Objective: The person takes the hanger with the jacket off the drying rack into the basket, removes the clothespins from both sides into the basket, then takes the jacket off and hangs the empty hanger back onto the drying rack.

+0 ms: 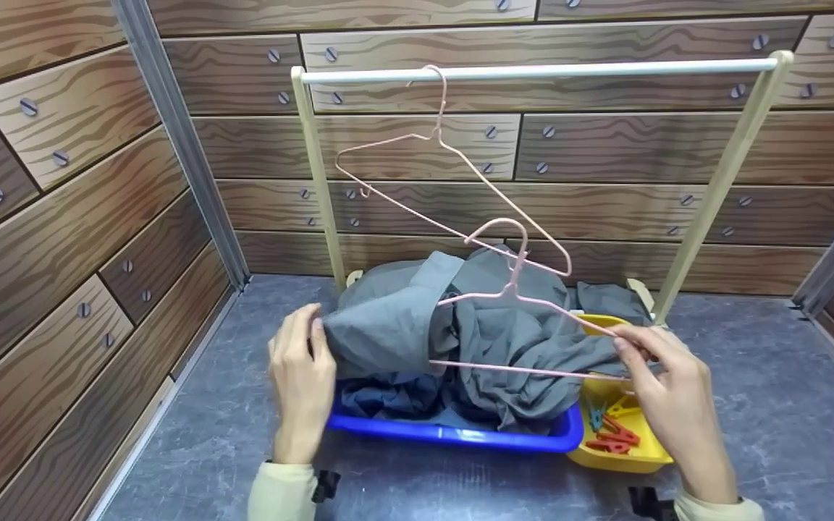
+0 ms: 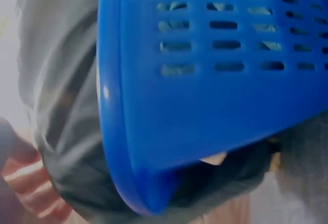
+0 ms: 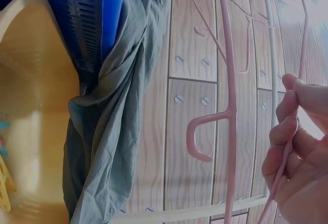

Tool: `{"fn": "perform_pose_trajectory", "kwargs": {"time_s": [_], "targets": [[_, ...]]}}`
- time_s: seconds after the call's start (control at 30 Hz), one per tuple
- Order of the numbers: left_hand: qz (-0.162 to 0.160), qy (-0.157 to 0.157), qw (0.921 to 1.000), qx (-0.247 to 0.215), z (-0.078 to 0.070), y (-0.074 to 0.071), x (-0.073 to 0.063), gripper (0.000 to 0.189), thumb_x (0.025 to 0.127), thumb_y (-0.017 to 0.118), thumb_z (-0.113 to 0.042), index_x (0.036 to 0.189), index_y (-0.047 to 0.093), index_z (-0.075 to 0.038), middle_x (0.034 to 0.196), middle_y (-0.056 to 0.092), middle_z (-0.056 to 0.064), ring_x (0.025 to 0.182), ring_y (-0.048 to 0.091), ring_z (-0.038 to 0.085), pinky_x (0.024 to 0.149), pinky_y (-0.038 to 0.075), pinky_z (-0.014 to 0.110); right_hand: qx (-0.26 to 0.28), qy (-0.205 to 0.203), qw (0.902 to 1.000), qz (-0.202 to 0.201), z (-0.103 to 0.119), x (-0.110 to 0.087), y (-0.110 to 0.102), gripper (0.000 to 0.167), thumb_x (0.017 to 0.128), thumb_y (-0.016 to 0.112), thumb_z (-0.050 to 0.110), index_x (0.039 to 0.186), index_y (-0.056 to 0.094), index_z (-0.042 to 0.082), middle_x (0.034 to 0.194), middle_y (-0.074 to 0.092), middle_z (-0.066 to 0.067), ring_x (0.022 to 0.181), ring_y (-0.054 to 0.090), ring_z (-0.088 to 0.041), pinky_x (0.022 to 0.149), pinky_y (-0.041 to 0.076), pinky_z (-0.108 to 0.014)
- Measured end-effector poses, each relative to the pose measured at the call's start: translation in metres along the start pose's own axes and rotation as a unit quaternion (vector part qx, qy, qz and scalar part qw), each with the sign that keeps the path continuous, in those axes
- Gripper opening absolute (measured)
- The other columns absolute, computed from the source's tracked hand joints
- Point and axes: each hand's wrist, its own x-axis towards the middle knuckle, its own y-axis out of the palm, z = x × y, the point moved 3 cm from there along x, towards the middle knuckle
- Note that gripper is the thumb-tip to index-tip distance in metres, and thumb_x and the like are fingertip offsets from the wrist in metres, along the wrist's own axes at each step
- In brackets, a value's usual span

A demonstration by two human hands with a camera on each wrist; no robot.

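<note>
My right hand (image 1: 674, 383) grips the right end of a pink wire hanger (image 1: 518, 293), thumb and curled fingers round it, as the right wrist view also shows. The hanger's left part goes into the wide opening of a grey garment (image 1: 381, 336) and is hidden there. At that garment's left edge, my left hand (image 1: 302, 376) pinches the cloth between thumb and fingers. The rest of the garment lies bunched over a blue basket (image 1: 453, 434) with slotted sides, and one end trails to the right over a yellow tub (image 1: 634, 463).
A second pink hanger (image 1: 460, 148) hangs bare from the white rail (image 1: 605, 70) of a rack behind the basket. Darker blue cloth (image 1: 395, 398) lies in the basket. Several clothespins (image 1: 616, 434) sit in the tub. Wood-patterned walls (image 1: 62, 239) stand around.
</note>
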Motion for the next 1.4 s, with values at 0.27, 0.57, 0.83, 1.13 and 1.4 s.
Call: {"fn": "perform_pose_trajectory", "kwargs": {"time_s": [0.27,0.57,0.83,1.13,1.4], "targets": [[0.071,0.064,0.9916,0.087,-0.041,0.020,-0.017,0.061,0.091,0.063,-0.050,0.138,0.054,-0.013,0.145,0.048,0.011,0.130,0.044,0.034,0.104,0.029,0.058,0.008,0.003,1.0000,0.003,0.006,-0.001,0.003,0.020,0.091,0.068,0.002,0.105,0.075,0.014,0.081,0.061,0.005,0.076,0.049,-0.007,0.066,0.035,-0.019],[0.048,0.089,0.9829,0.154,-0.047,0.032,-0.030,0.070,0.076,0.077,-0.053,0.135,0.056,-0.021,0.127,0.059,0.007,0.120,0.050,0.033,0.103,0.026,0.064,0.002,-0.007,1.0000,0.000,0.008,0.000,0.003,0.019,0.091,0.068,0.002,0.105,0.075,0.014,0.080,0.060,0.006,0.076,0.049,-0.007,0.066,0.035,-0.021],[-0.030,0.155,0.9810,0.114,-0.044,0.023,-0.025,0.017,0.087,0.072,-0.014,0.103,0.075,-0.014,0.091,0.068,0.000,0.086,0.062,0.025,0.076,0.042,0.044,-0.001,0.007,1.0000,-0.004,0.004,0.001,-0.002,0.021,0.090,0.069,0.000,0.105,0.076,0.014,0.079,0.062,0.004,0.075,0.048,-0.008,0.068,0.034,-0.021],[-0.011,0.167,0.9835,0.070,-0.042,0.019,-0.021,0.021,0.093,0.063,-0.015,0.110,0.076,-0.016,0.093,0.071,-0.002,0.082,0.064,0.020,0.065,0.042,0.037,0.009,0.034,0.9992,-0.017,-0.009,0.001,-0.014,0.022,0.089,0.069,-0.004,0.104,0.076,0.011,0.083,0.064,0.000,0.076,0.050,-0.007,0.070,0.037,-0.016],[0.020,0.106,0.9938,0.026,-0.032,0.015,-0.020,0.015,0.091,0.066,-0.001,0.104,0.072,-0.005,0.094,0.070,0.005,0.081,0.067,0.025,0.070,0.052,0.039,0.003,0.030,0.9995,-0.003,-0.016,0.000,-0.023,0.018,0.091,0.067,-0.001,0.105,0.075,0.008,0.083,0.064,0.000,0.078,0.049,-0.008,0.069,0.037,-0.020]]}}
